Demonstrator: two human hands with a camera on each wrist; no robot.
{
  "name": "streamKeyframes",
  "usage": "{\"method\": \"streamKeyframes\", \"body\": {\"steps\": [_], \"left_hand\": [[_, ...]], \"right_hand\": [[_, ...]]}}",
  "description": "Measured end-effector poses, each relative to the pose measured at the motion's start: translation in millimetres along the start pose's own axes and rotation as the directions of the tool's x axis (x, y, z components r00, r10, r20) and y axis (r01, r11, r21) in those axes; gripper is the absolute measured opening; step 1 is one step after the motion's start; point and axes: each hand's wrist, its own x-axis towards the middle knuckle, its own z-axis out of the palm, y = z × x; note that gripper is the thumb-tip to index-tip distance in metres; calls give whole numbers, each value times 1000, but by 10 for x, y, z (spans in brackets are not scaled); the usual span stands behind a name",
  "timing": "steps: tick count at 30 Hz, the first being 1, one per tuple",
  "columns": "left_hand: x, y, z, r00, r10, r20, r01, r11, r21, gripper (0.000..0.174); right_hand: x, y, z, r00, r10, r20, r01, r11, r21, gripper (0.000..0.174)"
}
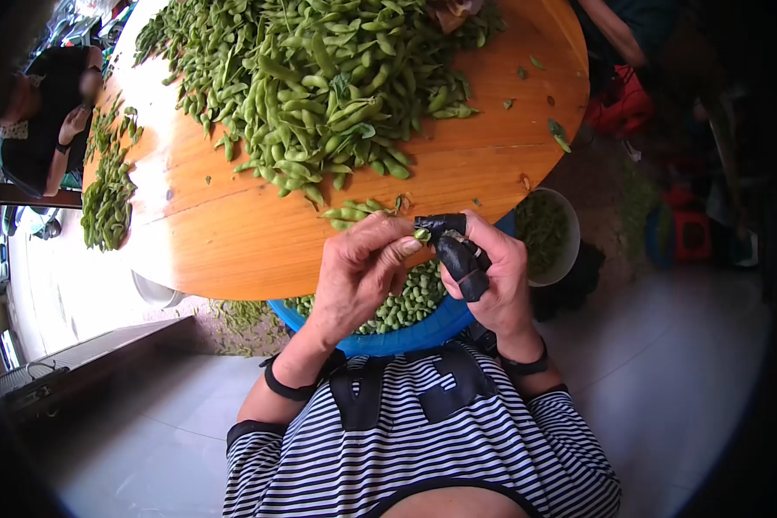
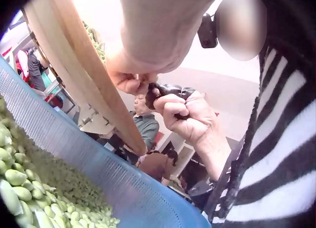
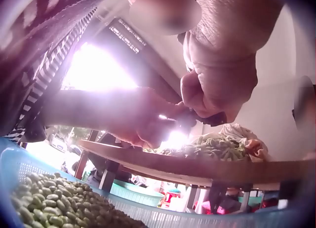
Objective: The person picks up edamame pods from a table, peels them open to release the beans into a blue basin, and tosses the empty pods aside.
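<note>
left hand (image 1: 358, 263): raised over the table edge, wrist bending inward, thumb and forefinger pressing together and pinching the pod (image 1: 422, 234); other fingers curling behind
right hand (image 1: 492, 281): facing the left one, fingertips meeting it; thumb and forefinger, both in black wraps (image 1: 459, 255), are closing on the same pod; remaining fingers folding into the palm
pod: small, green, sitting right between the two sets of fingertips, in the air
blue basket (image 1: 423, 332): lying directly below the fingers, holding shelled beans (image 1: 410, 298)
table (image 1: 233, 233): round, wooden, just beyond the fingertips
pod heap (image 1: 319, 78): spreading well past the fingers, further up the table
white bowl (image 1: 568, 259): sitting beside the right hand's knuckles, lower down
writing: big dark letters are showing on the striped shirt (image 1: 423, 432), cut off, cannot read
</note>
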Motion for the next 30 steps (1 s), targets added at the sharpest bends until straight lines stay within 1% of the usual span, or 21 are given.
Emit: {"method": "streamKeyframes", "body": {"steps": [2,3,5,6,7,8,12,13,15,16,18,19,20,21,22,23,24,25,27,28,30], "left_hand": [[-5,45,-26,967,-241,88,254,943,-215,11],[-10,38,-21,967,-240,89,254,940,-226,11],[-16,49,-7,991,-128,24,129,991,-32,15],[-23,46,-4,991,-131,24,132,991,-28,15],[-25,25,7,997,78,-16,-74,983,170,17],[-21,-2,16,956,292,-13,-268,892,363,19],[-81,-51,36,957,290,5,-267,873,407,18],[-88,-40,38,958,288,8,-266,874,407,18],[-94,-14,40,981,195,-11,-185,948,259,12],[-94,-10,33,981,194,-12,-184,948,259,12],[-89,-5,15,992,126,20,-127,981,145,10],[-87,-16,12,992,125,19,-126,981,145,10],[-87,-38,9,998,54,30,-55,997,51,14],[-91,-56,8,999,-17,48,19,999,-45,18],[-101,-65,7,999,-18,47,21,999,-45,18],[-114,-72,6,990,-124,67,135,969,-206,20],[-123,-78,3,970,-222,103,244,901,-358,23],[-130,-83,-2,970,-221,102,243,901,-358,23],[-143,-88,-13,934,-296,198,356,787,-504,24],[-143,-82,-20,935,-296,196,355,787,-505,24],[-133,-49,-35,904,-356,236,427,772,-472,19]], "right_hand": [[-2,-8,4,990,121,68,-137,928,347,22],[-4,-14,13,990,125,70,-141,931,337,22],[-3,-16,34,991,121,60,-135,904,405,19],[-2,-16,34,991,122,61,-136,902,409,19],[4,-13,17,989,125,75,-143,920,366,17],[18,-10,0,988,126,87,-147,936,319,15],[35,-54,-26,982,158,105,-183,929,322,13],[32,-53,-23,978,180,109,-207,911,356,14],[29,-57,-20,973,199,116,-229,894,385,15],[21,-76,-14,969,215,122,-246,892,381,15],[21,-89,10,964,233,131,-266,887,377,14],[31,-86,25,992,102,72,-116,967,226,14],[40,-79,37,999,-39,37,37,997,61,15],[45,-54,48,999,-37,37,35,997,62,15],[50,-17,61,993,-121,14,121,993,10,20],[55,5,70,978,-206,-4,206,978,-44,25],[58,11,61,978,-207,-3,206,977,-44,25],[57,18,41,984,-176,40,176,984,-2,22],[64,0,19,985,-147,87,144,989,39,19],[73,-39,5,988,-123,94,119,992,49,20],[79,-76,11,989,-101,104,96,994,57,21]]}}
